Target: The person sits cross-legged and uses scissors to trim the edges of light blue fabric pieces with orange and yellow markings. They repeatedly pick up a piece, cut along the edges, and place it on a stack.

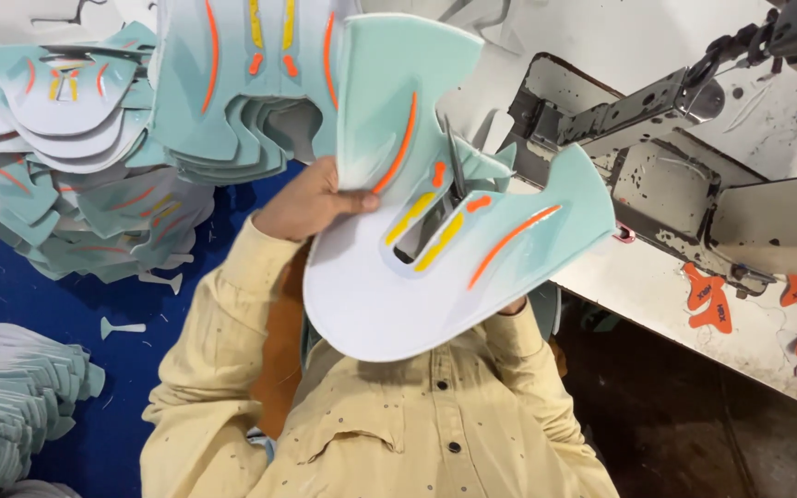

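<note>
My left hand [311, 203] grips the left edge of a flat shoe-upper piece [389, 286], pale mint and white with orange and yellow stripes, held up in front of my chest. A pair of dark scissor blades [455, 166] pokes through the cut-out slot in its middle. My right hand is almost wholly hidden behind the piece. Only a sliver of it shows at the wrist [514, 307], above the beige sleeve, so what it holds cannot be seen.
Stacks of the same mint upper pieces [94, 138] lie on a blue surface [11, 295] at the left, with another stack [11, 397] at the lower left. A worn white sewing machine [684, 175] stands at the right, with orange cut shapes [710, 300] beside it.
</note>
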